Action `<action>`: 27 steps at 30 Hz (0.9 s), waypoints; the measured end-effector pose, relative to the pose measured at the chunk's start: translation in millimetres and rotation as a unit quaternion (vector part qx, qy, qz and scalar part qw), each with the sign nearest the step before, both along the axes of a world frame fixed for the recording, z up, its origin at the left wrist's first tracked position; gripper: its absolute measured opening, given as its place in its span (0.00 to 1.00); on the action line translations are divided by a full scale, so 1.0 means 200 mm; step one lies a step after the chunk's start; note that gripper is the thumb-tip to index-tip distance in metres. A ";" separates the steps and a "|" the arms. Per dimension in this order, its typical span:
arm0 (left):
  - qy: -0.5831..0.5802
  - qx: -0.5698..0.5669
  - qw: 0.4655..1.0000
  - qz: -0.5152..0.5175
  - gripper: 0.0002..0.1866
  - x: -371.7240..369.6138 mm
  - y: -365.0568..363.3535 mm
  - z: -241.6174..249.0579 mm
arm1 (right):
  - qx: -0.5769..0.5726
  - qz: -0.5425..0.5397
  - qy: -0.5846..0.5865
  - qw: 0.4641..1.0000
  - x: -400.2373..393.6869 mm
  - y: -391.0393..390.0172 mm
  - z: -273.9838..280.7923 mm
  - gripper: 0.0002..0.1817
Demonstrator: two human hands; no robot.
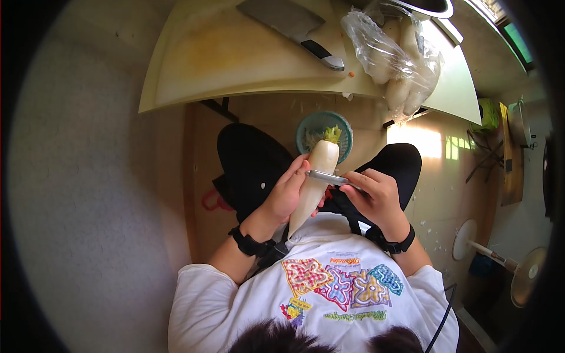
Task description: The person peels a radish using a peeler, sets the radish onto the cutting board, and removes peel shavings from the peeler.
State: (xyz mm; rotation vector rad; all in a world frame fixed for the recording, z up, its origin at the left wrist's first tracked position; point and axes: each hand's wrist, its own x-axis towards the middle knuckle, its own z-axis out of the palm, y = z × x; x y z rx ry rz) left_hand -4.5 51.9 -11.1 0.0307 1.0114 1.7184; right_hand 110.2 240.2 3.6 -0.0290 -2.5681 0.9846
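A white daikon radish [323, 157] with a short green leafy top slants across my lap, its tapered end toward my shirt. My left hand [286, 191] is wrapped round its left side and underside. In my right hand [375, 196] is a metal peeler [327, 177], gripped by the handle. The peeler's head lies across the daikon, a little below the leafy end. Beyond the daikon's top, a teal basket [348, 135] stands on the floor between my knees, with pale scraps inside.
On the table [235, 76] ahead lie a cleaver [289, 22] with a black handle and a clear plastic bag [376, 44] of several daikons, overhanging the front edge. A small orange bit [351, 74] is near the cleaver. A fan [527, 276] stands at the right.
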 end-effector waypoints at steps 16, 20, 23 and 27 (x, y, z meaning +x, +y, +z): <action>0.064 -0.030 0.997 -0.036 0.27 0.01 0.02 0.02 | -0.012 -0.056 0.009 0.998 -0.01 0.03 -0.03 0.10; 0.062 -0.032 0.997 -0.036 0.29 0.01 0.01 0.02 | -0.023 -0.087 0.001 0.996 -0.02 0.04 -0.03 0.11; 0.062 0.000 0.996 -0.070 0.32 0.03 -0.01 0.01 | -0.043 -0.167 0.012 0.985 -0.05 0.10 -0.08 0.11; 0.070 0.027 0.993 -0.091 0.35 0.03 0.00 0.05 | -0.013 -0.187 -0.074 0.979 -0.03 0.21 -0.18 0.10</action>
